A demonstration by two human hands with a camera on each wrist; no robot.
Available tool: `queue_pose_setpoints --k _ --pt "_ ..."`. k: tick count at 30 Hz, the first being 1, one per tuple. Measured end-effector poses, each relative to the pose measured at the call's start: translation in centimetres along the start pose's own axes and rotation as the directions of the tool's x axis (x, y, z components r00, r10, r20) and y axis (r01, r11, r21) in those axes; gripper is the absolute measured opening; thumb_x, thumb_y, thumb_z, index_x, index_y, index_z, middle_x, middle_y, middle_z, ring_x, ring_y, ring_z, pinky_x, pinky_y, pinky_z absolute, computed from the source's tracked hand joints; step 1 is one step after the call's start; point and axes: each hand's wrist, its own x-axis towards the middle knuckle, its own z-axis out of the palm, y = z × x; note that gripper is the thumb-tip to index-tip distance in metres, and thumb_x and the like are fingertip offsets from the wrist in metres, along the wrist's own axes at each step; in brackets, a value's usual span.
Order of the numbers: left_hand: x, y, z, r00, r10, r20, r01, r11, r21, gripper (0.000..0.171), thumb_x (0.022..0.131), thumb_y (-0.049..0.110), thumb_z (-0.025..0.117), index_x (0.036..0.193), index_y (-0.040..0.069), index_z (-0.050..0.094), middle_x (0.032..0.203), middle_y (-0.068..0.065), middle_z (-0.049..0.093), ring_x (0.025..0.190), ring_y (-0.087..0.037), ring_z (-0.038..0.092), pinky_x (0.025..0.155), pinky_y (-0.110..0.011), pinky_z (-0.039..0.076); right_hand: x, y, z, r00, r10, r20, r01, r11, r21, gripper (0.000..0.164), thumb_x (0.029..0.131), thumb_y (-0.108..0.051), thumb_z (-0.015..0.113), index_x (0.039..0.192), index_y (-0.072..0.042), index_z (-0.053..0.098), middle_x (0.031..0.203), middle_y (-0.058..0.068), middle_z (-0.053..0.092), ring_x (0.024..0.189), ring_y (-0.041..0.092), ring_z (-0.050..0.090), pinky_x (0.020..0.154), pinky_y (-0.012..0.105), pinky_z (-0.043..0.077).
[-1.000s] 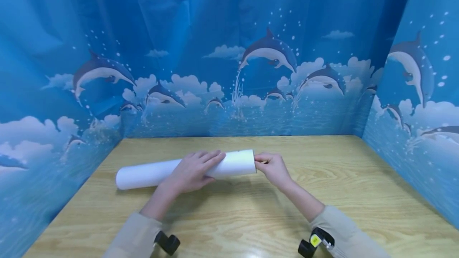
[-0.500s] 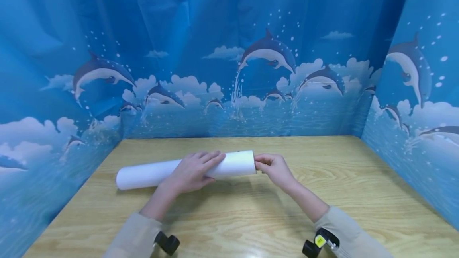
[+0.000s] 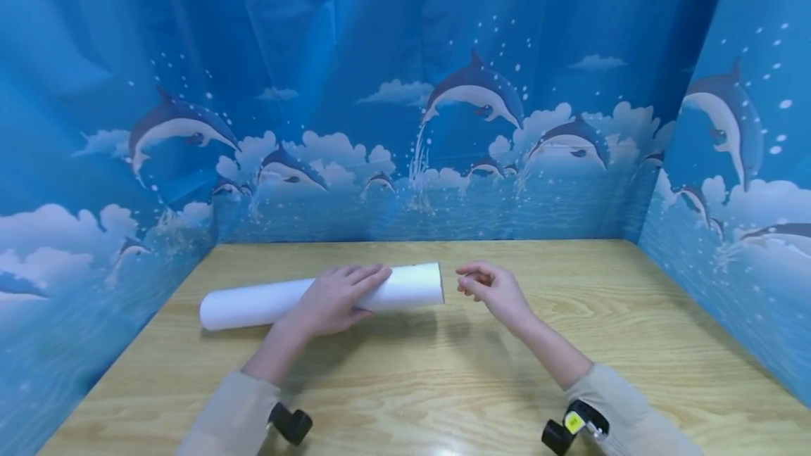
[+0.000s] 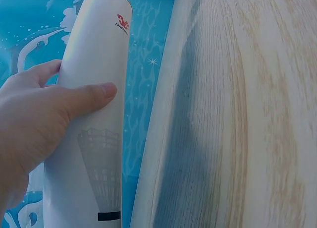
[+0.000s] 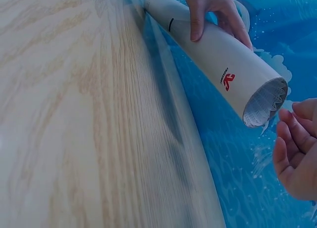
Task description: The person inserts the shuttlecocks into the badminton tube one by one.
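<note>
A white cardboard shuttlecock tube (image 3: 408,287) lies slanted, its right end raised off the table in the head view. My left hand (image 3: 338,301) grips it around the middle, thumb on the near side. The left wrist view shows a printed shuttlecock picture and a red logo on the tube (image 4: 99,49). In the right wrist view the near end of the tube (image 5: 213,59) is uncapped, with a pale jagged-edged lining or content inside. My right hand (image 3: 497,294) is just off this end, fingers loosely bent, with nothing visible between them.
A wood-grain table (image 3: 570,343) lies under both hands. Blue dolphin-print sheeting (image 3: 355,90) stands along its back and sides. Each forearm wears a black wrist camera (image 3: 290,424).
My right hand has drawn back to the right, from touching the tube's end to a small gap away. The tube and my left hand have shifted slightly left.
</note>
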Motion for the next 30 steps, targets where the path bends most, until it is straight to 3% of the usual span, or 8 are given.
queue_pose_setpoints --k 11,19,26,30 --pt "-0.5 -1.4 0.6 0.994 -0.034 0.105 0.037 0.999 -0.022 0.077 0.074 0.025 0.078 0.141 0.014 0.041 0.137 -0.009 0.047 0.117 -0.032 0.049 0.096 -0.051 0.041 -0.2 0.8 -2.2 1.0 0.016 0.027 -0.014 0.997 -0.079 0.029 0.093 -0.016 0.056 0.116 0.002 0.059 0.091 0.01 0.066 0.082 0.018 0.058 0.071 0.039 0.052" --pt "-1.4 -1.8 1.3 0.967 -0.056 0.247 0.065 0.997 -0.03 0.077 0.076 0.027 0.076 0.142 0.014 0.038 0.138 -0.012 0.045 0.118 -0.034 0.048 0.097 -0.052 0.04 -0.5 1.3 -3.7 0.998 0.035 0.058 -0.027 0.99 -0.137 0.029 0.094 -0.015 0.054 0.116 0.003 0.059 0.088 0.008 0.064 0.083 0.024 0.059 0.069 0.037 0.051" --pt "-1.6 -2.0 1.4 0.97 -0.033 0.242 0.038 0.999 -0.019 0.08 0.075 0.03 0.076 0.143 0.013 0.037 0.139 -0.012 0.044 0.12 -0.034 0.047 0.098 -0.052 0.039 -0.5 1.3 -4.7 0.996 0.036 0.086 -0.02 0.983 -0.181 0.029 0.095 -0.014 0.053 0.116 0.005 0.058 0.088 0.009 0.065 0.08 0.019 0.058 0.069 0.039 0.052" --pt "-1.7 -2.2 1.5 0.976 -0.025 0.217 0.03 0.999 -0.021 0.086 0.073 0.036 0.077 0.144 0.013 0.034 0.141 -0.013 0.041 0.124 -0.034 0.042 0.101 -0.053 0.035 -0.5 1.6 -5.3 0.995 0.046 0.09 -0.026 0.978 -0.208 0.03 0.095 -0.016 0.052 0.116 0.005 0.058 0.089 0.01 0.065 0.082 0.024 0.059 0.069 0.041 0.052"
